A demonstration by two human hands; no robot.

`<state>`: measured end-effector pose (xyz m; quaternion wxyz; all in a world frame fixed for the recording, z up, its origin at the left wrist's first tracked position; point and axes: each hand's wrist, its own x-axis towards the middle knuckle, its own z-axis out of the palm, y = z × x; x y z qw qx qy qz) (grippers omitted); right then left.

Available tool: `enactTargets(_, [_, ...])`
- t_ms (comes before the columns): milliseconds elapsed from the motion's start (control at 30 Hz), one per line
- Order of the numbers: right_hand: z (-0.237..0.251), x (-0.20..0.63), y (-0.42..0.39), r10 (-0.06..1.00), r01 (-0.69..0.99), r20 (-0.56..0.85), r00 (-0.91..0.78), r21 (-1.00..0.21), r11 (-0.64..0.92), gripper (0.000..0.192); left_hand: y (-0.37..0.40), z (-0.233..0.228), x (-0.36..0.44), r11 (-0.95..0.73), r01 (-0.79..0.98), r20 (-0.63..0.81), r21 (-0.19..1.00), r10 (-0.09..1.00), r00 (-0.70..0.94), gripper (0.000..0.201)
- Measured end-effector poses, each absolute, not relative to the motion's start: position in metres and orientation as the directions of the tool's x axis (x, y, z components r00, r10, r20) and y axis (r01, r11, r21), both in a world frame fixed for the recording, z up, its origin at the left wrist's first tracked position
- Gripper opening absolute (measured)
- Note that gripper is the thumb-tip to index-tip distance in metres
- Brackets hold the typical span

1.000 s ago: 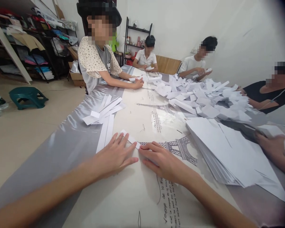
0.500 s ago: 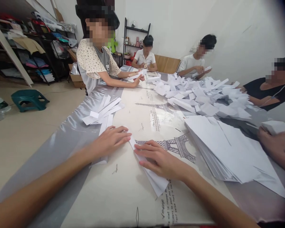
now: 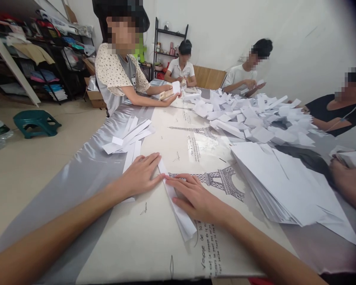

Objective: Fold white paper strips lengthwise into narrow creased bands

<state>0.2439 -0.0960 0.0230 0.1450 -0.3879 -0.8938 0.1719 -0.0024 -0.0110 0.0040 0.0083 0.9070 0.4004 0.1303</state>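
Left hand: our left hand (image 3: 141, 177) lies palm down at centre frame, fingers spread flat and gripping nothing; its fingertips press on the upper end of the folded paper strip (image 3: 178, 208).
Right hand: our right hand (image 3: 195, 198) is also flat and open, fingers together, pressing on the middle of the same strip just right of the left hand; the two hands nearly touch at the fingertips.
Folded paper strip: long, narrow and white, it lies flat on the tabletop (image 3: 154, 245) and runs from the centre of the frame down and to the right, its lower end free of our hands.
Tabletop cover: a pale cloth printed with tower drawings and script, with a shiny grey band along its left side.
Finished strips: a loose pile of strips (image 3: 129, 138) sits left of centre, just above our left hand.
Sheet stack: a fanned stack of white sheets (image 3: 284, 182) fills the right of the frame, near our right hand but apart from it.
Folded heap: a heap of folded papers (image 3: 255, 118) covers the upper right part of the tabletop.
Others: a person in a dotted top (image 3: 118, 75) sits at upper left holding a paper; two more people sit at the far end, and a co-worker's hand (image 3: 347, 182) holds paper at the right edge.
Floor: a green stool (image 3: 37, 120) stands at far left.
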Motion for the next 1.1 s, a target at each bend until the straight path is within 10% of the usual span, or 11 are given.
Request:
enactTargets(633, [0.027,0.241,-0.098,0.73,0.653,0.176,-0.661,-0.344,0.675,0.039,-0.018,0.012,0.005,-0.769,0.636,0.328,-0.057,0.588,0.74,0.046])
enactTargets(1100, [0.029,0.248,-0.092,0.748,0.586,0.17,-0.642,-0.521,0.621,0.054,-0.04,0.005,0.008,-0.783,0.604,0.279,0.145,0.619,0.734,0.072])
